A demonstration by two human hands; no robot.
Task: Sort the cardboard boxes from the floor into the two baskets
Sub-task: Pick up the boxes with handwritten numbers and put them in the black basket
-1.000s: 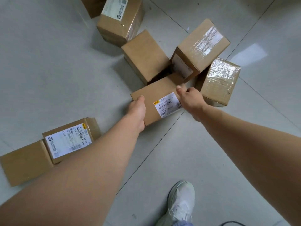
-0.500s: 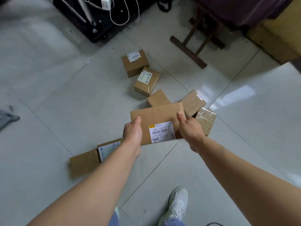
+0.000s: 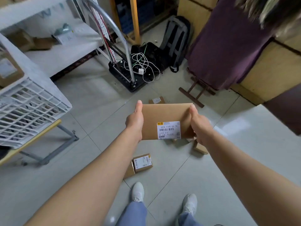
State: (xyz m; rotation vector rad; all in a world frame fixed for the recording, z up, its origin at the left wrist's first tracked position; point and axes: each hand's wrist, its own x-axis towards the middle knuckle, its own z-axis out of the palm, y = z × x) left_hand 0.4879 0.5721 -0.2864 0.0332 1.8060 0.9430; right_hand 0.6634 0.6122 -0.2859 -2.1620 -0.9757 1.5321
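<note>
"What have the fingers got?"

"The left hand and right hand grip one cardboard box by its ends, up above the floor."

"And the basket?"

"It's on the table, left side, with a small box inside."

"Arms?"

"Both stretched forward."

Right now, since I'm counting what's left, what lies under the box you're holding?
Under the held cardboard box, the corner of a floor box shows by the right hand, plus slivers of cardboard at its lower edge. Anything else is covered; no count possible.
</note>
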